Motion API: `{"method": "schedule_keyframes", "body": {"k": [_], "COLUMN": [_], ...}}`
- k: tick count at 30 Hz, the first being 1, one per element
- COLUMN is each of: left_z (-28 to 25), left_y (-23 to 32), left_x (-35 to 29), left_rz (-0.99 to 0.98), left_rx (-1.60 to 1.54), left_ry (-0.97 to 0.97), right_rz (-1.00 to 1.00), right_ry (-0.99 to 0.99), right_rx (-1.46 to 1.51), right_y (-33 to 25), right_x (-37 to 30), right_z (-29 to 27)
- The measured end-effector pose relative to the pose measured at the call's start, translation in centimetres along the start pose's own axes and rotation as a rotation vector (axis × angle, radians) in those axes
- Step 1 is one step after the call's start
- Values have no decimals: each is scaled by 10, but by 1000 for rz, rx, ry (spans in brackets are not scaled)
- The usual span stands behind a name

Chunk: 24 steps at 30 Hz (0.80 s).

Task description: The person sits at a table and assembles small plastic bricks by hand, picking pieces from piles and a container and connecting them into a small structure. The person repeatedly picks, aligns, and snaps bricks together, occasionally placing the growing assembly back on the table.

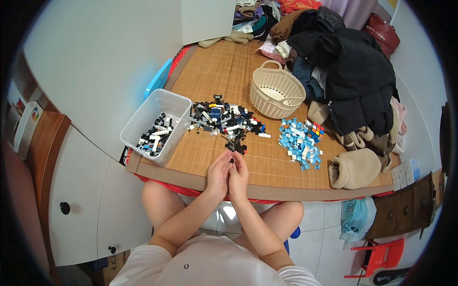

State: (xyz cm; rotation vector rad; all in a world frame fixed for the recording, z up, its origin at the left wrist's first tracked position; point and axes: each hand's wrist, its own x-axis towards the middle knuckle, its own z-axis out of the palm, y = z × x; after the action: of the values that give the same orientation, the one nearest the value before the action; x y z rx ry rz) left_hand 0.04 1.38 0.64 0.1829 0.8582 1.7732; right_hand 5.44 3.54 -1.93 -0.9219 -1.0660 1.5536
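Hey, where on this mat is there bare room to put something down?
The biggest bare stretch of mat lies beyond the mixed brick pile, left of the beige basket. Another sits between the hands and the blue-and-white pieces. It's crowded right of the basket, under heaped clothes.

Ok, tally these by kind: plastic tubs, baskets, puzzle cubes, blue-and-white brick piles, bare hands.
Plastic tub: 1
Basket: 1
Puzzle cube: 1
Blue-and-white brick pile: 1
Bare hands: 2 (left hand, right hand)
Total: 6
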Motion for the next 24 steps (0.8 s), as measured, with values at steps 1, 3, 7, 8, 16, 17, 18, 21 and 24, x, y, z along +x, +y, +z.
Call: {"method": "schedule_keyframes", "body": {"k": [1, 3, 7, 8, 16, 17, 18, 21, 24], "left_z": [2, 6, 3, 1, 7, 7, 6, 13, -1], "left_y": [2, 7, 10, 9, 4, 2, 0, 0, -8], "left_x": [-2, -6, -8, -6, 1, 2, 2, -3, 5], "left_rz": [0, -2, 37, 40, 4, 10, 17, 20, 32], "left_rx": [50, 151, 211, 212, 228, 251, 275, 199, 60], "left_ry": [-7, -21, -22, -25, -13, -10, -6, 14, -5], "right_rz": [-3, 12, 50, 49, 152, 134, 116, 67, 63], "right_ry": [-3, -1, -43, -50, -37, -22, -8, 13, 12], "right_rx": [-2, -90, -145, -162, -121, -101, -80, 34, 106], "right_y": [1, -1, -1, 1, -10, -9, -7, 1, -2], "right_x": [0, -1, 2, 3, 4, 4, 4, 3, 1], "right_z": [0, -1, -10, -12, 4, 5, 5, 1, 3]}}
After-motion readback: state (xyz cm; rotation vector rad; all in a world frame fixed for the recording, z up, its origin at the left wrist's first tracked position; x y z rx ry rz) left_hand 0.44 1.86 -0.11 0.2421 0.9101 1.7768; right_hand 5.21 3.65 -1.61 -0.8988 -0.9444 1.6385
